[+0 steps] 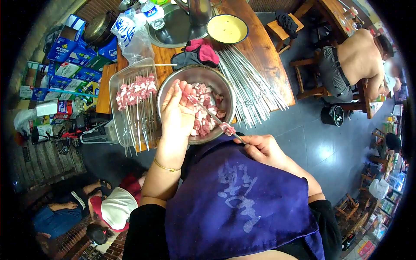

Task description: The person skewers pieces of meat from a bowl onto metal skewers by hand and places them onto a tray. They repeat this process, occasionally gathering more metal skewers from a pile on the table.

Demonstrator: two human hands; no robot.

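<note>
My right hand [263, 149] grips the lower end of a metal skewer [212, 115] that slants up and left over the bowl. A chunk of meat [227, 128] is threaded on it, close to my right fingers. My left hand [180, 110], palm up, pinches a piece of meat [192, 99] at the skewer's upper end. Below both is a steel bowl [167, 86] of cut red and white meat [207, 123]. Left of the bowl, a clear plastic tray [113, 82] holds several loaded skewers [138, 93], their bare ends toward me.
Bare metal skewers [249, 82] lie fanned right of the bowl. Behind it are pink-and-grey gloves [201, 53], a yellow enamel basin [227, 29], a round metal tray [173, 37], a water bottle [151, 15] and a plastic bag [132, 39]. People sit to the right and lower left.
</note>
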